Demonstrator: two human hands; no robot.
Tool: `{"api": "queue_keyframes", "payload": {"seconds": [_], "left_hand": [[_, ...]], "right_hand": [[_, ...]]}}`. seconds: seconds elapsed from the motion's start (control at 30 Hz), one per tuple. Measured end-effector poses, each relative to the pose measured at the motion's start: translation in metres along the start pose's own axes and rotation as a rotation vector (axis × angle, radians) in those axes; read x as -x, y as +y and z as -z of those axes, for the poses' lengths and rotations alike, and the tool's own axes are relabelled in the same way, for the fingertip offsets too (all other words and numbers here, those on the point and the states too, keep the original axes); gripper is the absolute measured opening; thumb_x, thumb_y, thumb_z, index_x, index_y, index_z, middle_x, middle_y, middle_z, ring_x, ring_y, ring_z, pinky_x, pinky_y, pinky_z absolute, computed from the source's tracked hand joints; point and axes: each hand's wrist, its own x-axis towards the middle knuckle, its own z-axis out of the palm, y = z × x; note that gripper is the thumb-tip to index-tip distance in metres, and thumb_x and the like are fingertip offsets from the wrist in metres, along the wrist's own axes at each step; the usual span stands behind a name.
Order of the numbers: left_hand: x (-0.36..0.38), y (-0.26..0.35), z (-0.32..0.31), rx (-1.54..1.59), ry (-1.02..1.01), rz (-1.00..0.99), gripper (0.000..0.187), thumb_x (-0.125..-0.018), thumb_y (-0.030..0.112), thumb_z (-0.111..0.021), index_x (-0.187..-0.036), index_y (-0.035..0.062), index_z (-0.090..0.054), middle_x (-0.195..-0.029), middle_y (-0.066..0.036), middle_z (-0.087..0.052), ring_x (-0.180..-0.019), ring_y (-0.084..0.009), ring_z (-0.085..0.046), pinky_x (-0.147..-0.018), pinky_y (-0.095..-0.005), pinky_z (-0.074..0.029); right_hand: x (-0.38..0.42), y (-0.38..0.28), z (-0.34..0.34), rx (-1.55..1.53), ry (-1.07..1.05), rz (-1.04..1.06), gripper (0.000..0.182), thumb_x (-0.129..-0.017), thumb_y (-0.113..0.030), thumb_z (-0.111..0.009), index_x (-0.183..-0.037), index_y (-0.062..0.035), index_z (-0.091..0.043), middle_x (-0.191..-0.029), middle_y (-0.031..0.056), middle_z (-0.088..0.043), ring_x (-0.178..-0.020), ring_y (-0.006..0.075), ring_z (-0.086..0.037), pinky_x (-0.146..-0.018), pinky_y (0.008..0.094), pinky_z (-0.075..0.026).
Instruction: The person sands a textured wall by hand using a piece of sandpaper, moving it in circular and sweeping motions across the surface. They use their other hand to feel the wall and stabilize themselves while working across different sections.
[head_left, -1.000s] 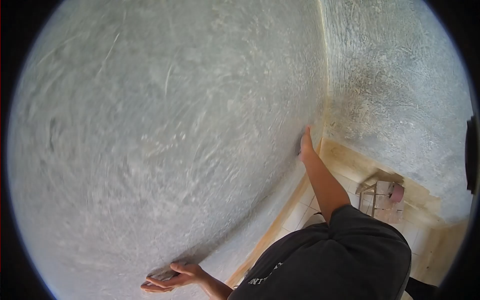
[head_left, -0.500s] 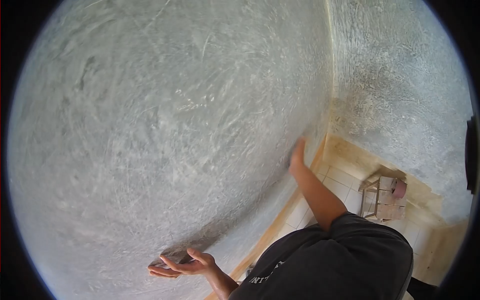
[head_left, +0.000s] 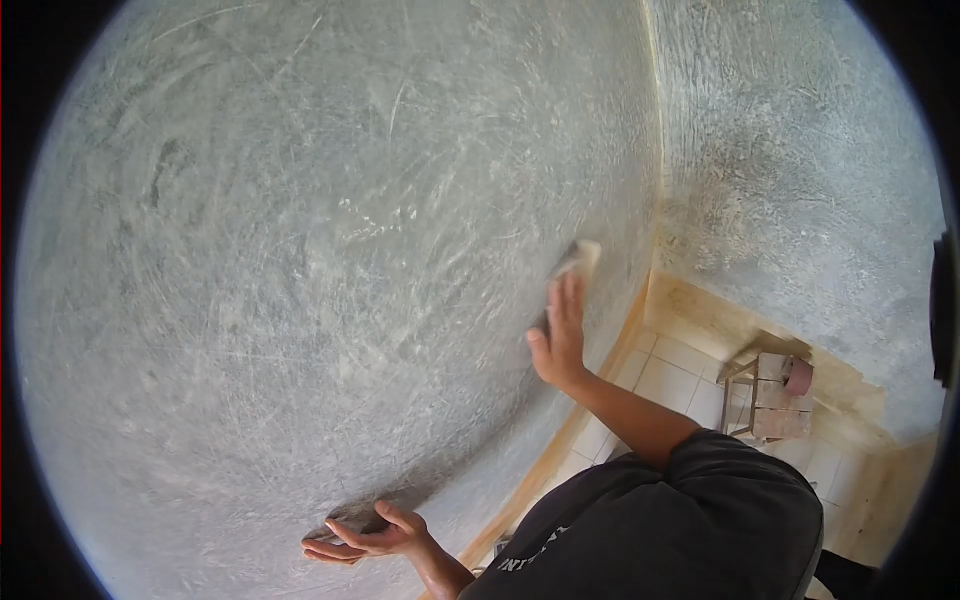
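My right hand presses flat against the grey plastered wall, close to the corner. Under its fingers is a piece of sandpaper, pale and slightly blurred, sticking out past the fingertips; the rest is hidden by the hand. Lower on the left, my left hand is beside the same wall with its palm turned up. Its fingers are spread and it holds nothing.
A small wooden stool stands on the tiled floor at the right, bearing a pinkish roll. A second rough grey wall meets the first at the corner. Along the wall's foot runs a tan strip.
My right hand has moved left along the wall, away from the corner, and the pale sandpaper now shows beyond its fingers. The left hand stays nearly where it was.
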Motion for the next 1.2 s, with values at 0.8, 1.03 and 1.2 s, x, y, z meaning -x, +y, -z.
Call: {"api": "queue_keyframes", "payload": {"seconds": [0.8, 1.03, 1.2], "left_hand": [[-0.008, 0.141, -0.028, -0.015, -0.081, 0.228, 0.078, -0.106, 0.062, -0.039, -0.161, 0.0078, -0.030, -0.170, -0.026, -0.011, -0.157, -0.0478, -0.008, -0.118, -0.0726, -0.017], [-0.016, 0.218, -0.036, 0.027, -0.201, 0.240, 0.085, -0.099, 0.064, -0.052, -0.161, 0.0088, -0.032, -0.170, -0.025, -0.011, -0.158, -0.0471, -0.009, -0.119, -0.0730, -0.013], [-0.025, 0.270, -0.049, -0.069, -0.257, 0.168, 0.084, -0.098, 0.065, -0.053, -0.160, 0.0107, -0.037, -0.170, -0.026, -0.014, -0.157, -0.0481, -0.010, -0.119, -0.0726, -0.015]], "right_hand": [[-0.104, 0.168, 0.064, 0.023, -0.167, 0.177, 0.070, -0.105, -0.047, -0.051, -0.164, -0.0133, -0.030, -0.173, 0.0209, -0.010, -0.155, 0.0548, 0.001, -0.122, 0.0678, -0.012], [-0.259, 0.208, 0.121, -0.062, -0.119, -0.005, 0.073, -0.103, -0.048, -0.056, -0.163, -0.0142, -0.033, -0.174, 0.0169, -0.009, -0.158, 0.0477, 0.000, -0.124, 0.0654, -0.010], [-0.242, 0.151, 0.112, -0.142, -0.266, 0.692, 0.074, -0.095, -0.059, -0.064, -0.156, -0.0207, -0.048, -0.173, 0.0154, -0.017, -0.158, 0.0460, -0.002, -0.122, 0.0697, -0.009]]}}
